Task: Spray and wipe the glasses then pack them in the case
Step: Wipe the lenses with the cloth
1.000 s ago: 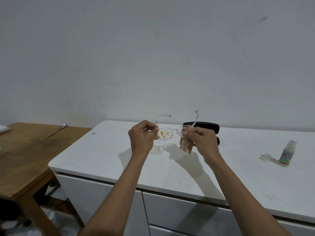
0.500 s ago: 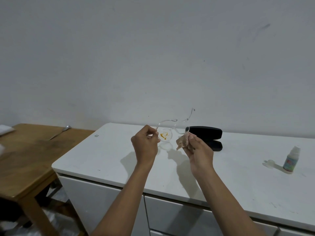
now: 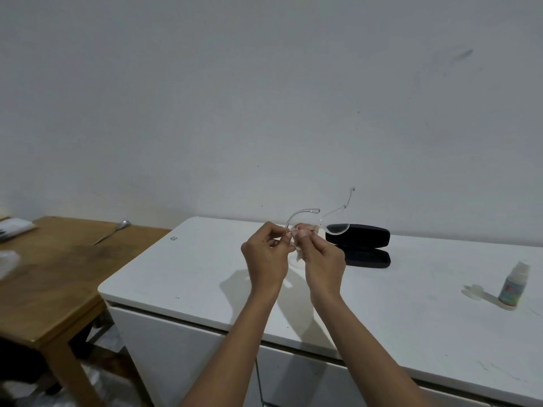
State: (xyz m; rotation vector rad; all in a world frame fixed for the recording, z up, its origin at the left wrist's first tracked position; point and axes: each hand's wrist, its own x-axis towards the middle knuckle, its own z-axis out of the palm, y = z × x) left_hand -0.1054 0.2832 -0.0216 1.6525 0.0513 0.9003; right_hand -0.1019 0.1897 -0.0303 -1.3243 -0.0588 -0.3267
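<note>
Clear-framed glasses (image 3: 335, 223) are held up over the white cabinet top (image 3: 205, 274), their temples pointing up and away. My left hand (image 3: 267, 257) pinches the frame at its left end. My right hand (image 3: 323, 259) pinches a small pale cloth (image 3: 302, 230) against the left lens, which the cloth covers. The right lens shows bare in front of the open black case (image 3: 367, 251), which lies behind my hands. The small spray bottle (image 3: 514, 286) stands at the far right with its clear cap (image 3: 473, 290) lying beside it.
A wooden table (image 3: 44, 283) stands lower at the left, with a metal spoon (image 3: 113, 232) and some papers (image 3: 14, 227) on it. The cabinet's drawers (image 3: 182, 356) face me below the top. A plain wall rises behind.
My right hand has moved the cloth from the right lens across to the left, stained lens, which is now covered. The glasses have tilted and the camera has dipped slightly.
</note>
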